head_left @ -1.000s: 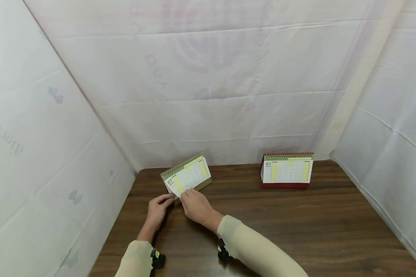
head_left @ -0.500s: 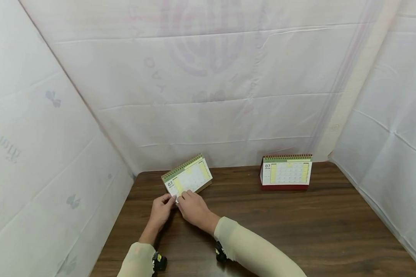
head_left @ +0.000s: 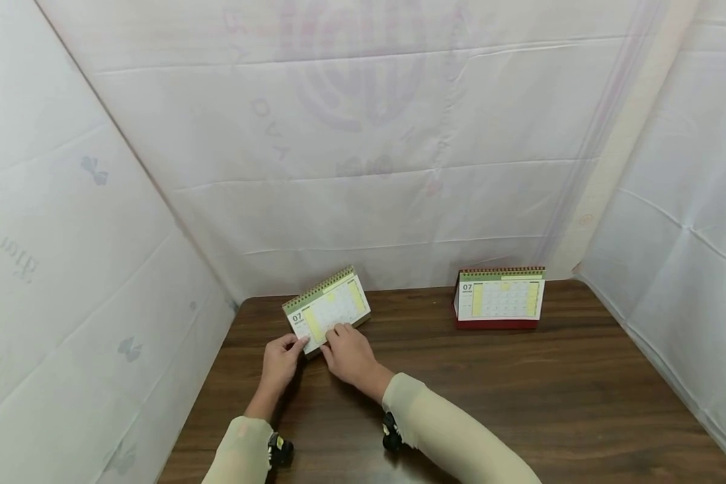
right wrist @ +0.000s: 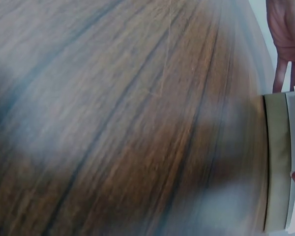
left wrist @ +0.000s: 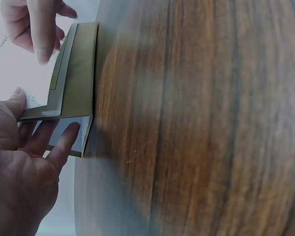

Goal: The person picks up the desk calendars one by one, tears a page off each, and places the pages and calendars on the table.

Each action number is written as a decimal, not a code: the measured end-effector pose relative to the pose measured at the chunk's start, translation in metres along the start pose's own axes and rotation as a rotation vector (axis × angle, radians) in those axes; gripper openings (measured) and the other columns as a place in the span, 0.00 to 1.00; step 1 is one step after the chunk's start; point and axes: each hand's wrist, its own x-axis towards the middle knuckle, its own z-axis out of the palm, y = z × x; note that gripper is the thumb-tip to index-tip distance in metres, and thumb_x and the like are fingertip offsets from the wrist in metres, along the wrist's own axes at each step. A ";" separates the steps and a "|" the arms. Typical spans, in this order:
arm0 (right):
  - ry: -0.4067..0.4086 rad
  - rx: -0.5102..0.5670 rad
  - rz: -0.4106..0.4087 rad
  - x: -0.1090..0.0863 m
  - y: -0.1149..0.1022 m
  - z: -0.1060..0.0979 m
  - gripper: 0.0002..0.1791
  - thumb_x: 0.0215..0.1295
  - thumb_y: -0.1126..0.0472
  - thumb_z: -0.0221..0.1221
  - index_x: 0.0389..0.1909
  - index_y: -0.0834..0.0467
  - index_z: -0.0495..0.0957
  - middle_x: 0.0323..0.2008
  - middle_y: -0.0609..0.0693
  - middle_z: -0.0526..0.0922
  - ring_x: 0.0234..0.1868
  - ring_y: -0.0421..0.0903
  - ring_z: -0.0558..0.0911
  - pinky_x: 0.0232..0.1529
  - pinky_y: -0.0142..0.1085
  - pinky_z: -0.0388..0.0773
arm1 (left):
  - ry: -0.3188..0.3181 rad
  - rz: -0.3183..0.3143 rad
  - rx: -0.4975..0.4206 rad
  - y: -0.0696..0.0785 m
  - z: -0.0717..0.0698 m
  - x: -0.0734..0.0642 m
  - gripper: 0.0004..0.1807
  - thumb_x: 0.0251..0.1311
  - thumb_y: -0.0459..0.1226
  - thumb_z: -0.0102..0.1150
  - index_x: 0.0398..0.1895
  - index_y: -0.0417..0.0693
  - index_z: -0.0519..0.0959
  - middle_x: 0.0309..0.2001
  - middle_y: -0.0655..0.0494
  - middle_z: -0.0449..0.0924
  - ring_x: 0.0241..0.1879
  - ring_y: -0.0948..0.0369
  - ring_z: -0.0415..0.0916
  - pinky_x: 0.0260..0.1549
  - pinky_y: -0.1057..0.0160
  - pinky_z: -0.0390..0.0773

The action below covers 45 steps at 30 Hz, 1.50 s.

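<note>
- The tan-based desk calendar [head_left: 337,304] stands angled near the far left corner of the wooden tabletop [head_left: 472,390], opened to a "07" page.
- The left hand [head_left: 280,361] has its grip pinching that calendar's lower left corner, thumb in front, fingers behind.
- The right hand [head_left: 351,355] touches the page's lower edge; whether its grip pinches the sheet cannot be told.
- A red-based desk calendar [head_left: 501,299] stands well apart, at the far right.

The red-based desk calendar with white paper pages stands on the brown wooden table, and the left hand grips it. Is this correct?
Not quite: the head view shows the left hand gripping the tan-based, white-paged desk calendar, not the red-based calendar.
</note>
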 end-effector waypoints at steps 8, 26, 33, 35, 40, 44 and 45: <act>-0.043 -0.032 -0.001 -0.001 0.004 -0.003 0.16 0.81 0.43 0.56 0.48 0.50 0.82 0.42 0.45 0.82 0.46 0.43 0.81 0.50 0.35 0.81 | 0.032 -0.010 0.005 -0.004 0.001 0.001 0.17 0.68 0.39 0.72 0.24 0.37 0.82 0.25 0.54 0.81 0.27 0.68 0.70 0.28 0.71 0.68; 0.098 -0.077 -0.065 0.004 -0.006 -0.003 0.29 0.73 0.33 0.62 0.56 0.53 0.76 0.49 0.47 0.80 0.50 0.44 0.80 0.54 0.36 0.81 | -0.089 -0.024 -0.199 -0.002 0.006 -0.001 0.21 0.69 0.35 0.71 0.24 0.25 0.79 0.42 0.53 0.84 0.38 0.68 0.76 0.36 0.71 0.74; 0.086 -0.099 -0.088 0.005 -0.009 -0.003 0.19 0.79 0.42 0.59 0.53 0.53 0.78 0.47 0.46 0.82 0.49 0.42 0.83 0.52 0.33 0.84 | -0.107 -0.050 -0.170 -0.004 0.004 -0.001 0.20 0.68 0.35 0.72 0.29 0.22 0.81 0.30 0.62 0.79 0.31 0.67 0.71 0.31 0.70 0.70; 0.100 -0.103 -0.106 0.005 -0.010 -0.003 0.17 0.80 0.44 0.57 0.51 0.53 0.79 0.44 0.45 0.82 0.47 0.41 0.84 0.50 0.33 0.84 | -0.105 -0.058 -0.153 -0.005 0.003 -0.001 0.19 0.68 0.36 0.72 0.29 0.23 0.83 0.28 0.64 0.78 0.31 0.67 0.70 0.31 0.70 0.70; 0.134 -0.108 -0.140 0.004 -0.011 -0.002 0.14 0.79 0.46 0.58 0.48 0.53 0.79 0.40 0.45 0.81 0.42 0.41 0.83 0.47 0.33 0.83 | -0.111 -0.060 -0.136 -0.005 0.001 -0.002 0.17 0.68 0.36 0.72 0.28 0.26 0.85 0.28 0.64 0.80 0.31 0.67 0.72 0.31 0.70 0.71; 0.158 -0.138 -0.154 0.003 -0.012 0.001 0.17 0.77 0.49 0.59 0.56 0.56 0.79 0.41 0.45 0.84 0.39 0.39 0.84 0.41 0.29 0.83 | -0.124 -0.036 -0.109 -0.003 0.003 -0.001 0.15 0.67 0.35 0.72 0.27 0.29 0.87 0.32 0.59 0.85 0.33 0.67 0.74 0.33 0.70 0.73; 0.165 -0.151 -0.160 0.003 -0.013 0.001 0.19 0.76 0.50 0.59 0.59 0.58 0.79 0.41 0.45 0.85 0.38 0.38 0.85 0.38 0.28 0.83 | -0.122 -0.029 -0.095 -0.003 0.003 0.000 0.15 0.66 0.35 0.72 0.27 0.29 0.87 0.33 0.56 0.85 0.34 0.67 0.74 0.33 0.70 0.73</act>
